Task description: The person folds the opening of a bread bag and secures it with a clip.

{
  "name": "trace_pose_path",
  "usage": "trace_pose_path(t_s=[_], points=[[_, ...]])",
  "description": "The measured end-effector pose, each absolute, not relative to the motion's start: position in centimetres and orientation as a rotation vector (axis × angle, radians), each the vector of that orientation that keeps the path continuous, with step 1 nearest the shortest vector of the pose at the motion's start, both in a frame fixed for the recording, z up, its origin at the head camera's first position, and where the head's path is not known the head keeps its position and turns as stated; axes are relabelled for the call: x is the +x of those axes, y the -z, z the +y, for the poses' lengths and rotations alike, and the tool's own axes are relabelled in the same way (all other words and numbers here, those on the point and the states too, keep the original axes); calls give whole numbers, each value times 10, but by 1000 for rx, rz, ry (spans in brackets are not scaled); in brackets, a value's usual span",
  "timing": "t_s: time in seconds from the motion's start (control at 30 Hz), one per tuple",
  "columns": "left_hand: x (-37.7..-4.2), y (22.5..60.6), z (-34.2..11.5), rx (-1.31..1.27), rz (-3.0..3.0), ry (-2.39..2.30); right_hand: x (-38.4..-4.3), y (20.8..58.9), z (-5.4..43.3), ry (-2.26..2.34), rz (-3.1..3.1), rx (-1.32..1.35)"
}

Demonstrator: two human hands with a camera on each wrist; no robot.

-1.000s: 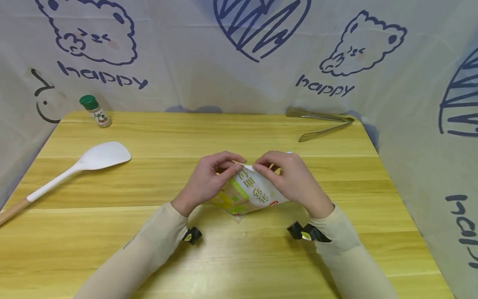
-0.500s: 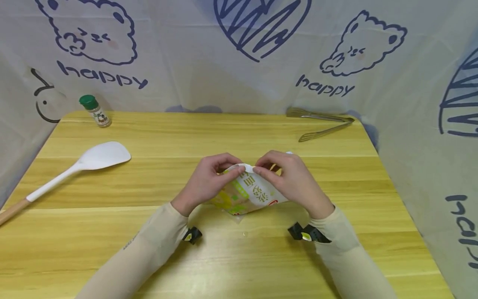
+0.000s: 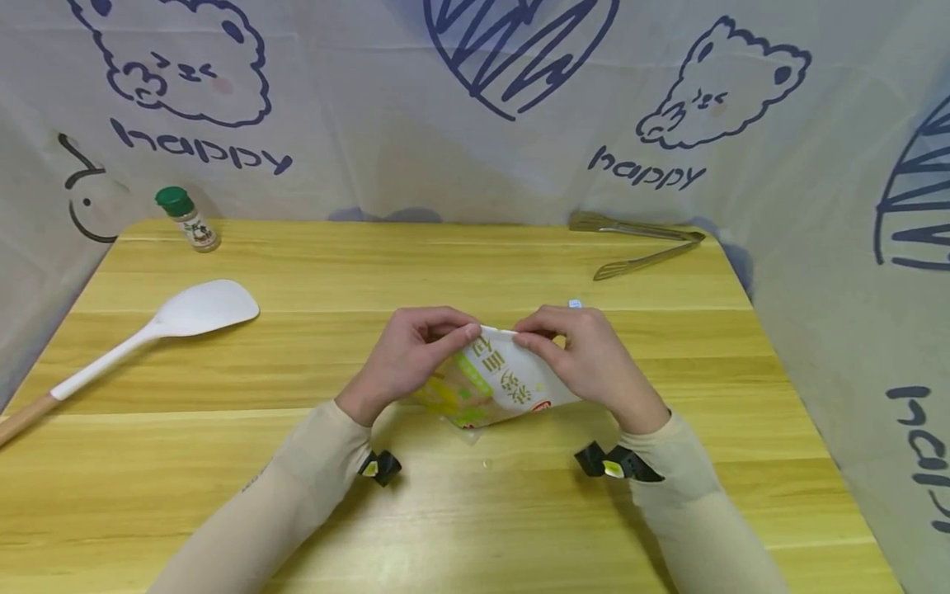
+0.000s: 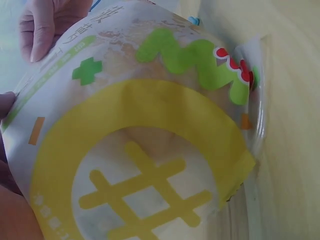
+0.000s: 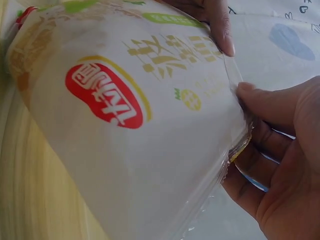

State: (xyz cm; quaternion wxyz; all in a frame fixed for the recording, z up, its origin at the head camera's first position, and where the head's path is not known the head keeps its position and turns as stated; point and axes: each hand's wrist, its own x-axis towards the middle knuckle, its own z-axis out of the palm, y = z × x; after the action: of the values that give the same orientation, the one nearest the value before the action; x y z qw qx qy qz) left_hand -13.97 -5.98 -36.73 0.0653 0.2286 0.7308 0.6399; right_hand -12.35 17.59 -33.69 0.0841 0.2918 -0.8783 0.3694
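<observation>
A bread packet [image 3: 505, 375], printed in white, yellow and green with Chinese characters, is held up at the middle of the table. My left hand [image 3: 410, 353] pinches its upper edge between thumb and fingers. A short way along that edge, my right hand [image 3: 597, 359] pinches it too. The edge runs nearly straight between the two thumbs. In the right wrist view the packet [image 5: 140, 155] shows a red oval logo, and the right thumb [image 5: 272, 105] presses on its front face. The left wrist view shows the lower end of the packet [image 4: 127, 105] close to the wooden tabletop.
At the left lies a white spatula [image 3: 208, 309] with a wooden handle. A green-capped seasoning bottle [image 3: 189, 219] stands at the back left. Metal tongs [image 3: 646, 243] lie at the back right of the wooden table [image 3: 475, 528]. A printed cloth [image 3: 386, 124] hangs behind.
Half a second ago a white fold showed at the packet's edge; now the edge is drawn straighter. Both hands have moved slightly apart, still pinching it.
</observation>
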Motion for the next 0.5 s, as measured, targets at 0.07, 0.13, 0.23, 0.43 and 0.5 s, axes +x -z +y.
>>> trace_pose_path(t_s=[0.07, 0.13, 0.23, 0.43, 0.5], points=[[-140, 368, -60, 699, 2205, -1933, -123, 338, 176, -1103, -2616, 874], [-141, 368, -60, 707, 2205, -1933, -123, 338, 176, -1116, -2616, 879], [-141, 367, -61, 710, 2203, -1929, -123, 339, 177, -1142, -2617, 881], [-142, 367, -61, 703, 2191, -1940, -124, 340, 176, -1148, -2608, 889], [-142, 368, -61, 697, 2191, -1943, -124, 341, 176, -1140, -2607, 890]])
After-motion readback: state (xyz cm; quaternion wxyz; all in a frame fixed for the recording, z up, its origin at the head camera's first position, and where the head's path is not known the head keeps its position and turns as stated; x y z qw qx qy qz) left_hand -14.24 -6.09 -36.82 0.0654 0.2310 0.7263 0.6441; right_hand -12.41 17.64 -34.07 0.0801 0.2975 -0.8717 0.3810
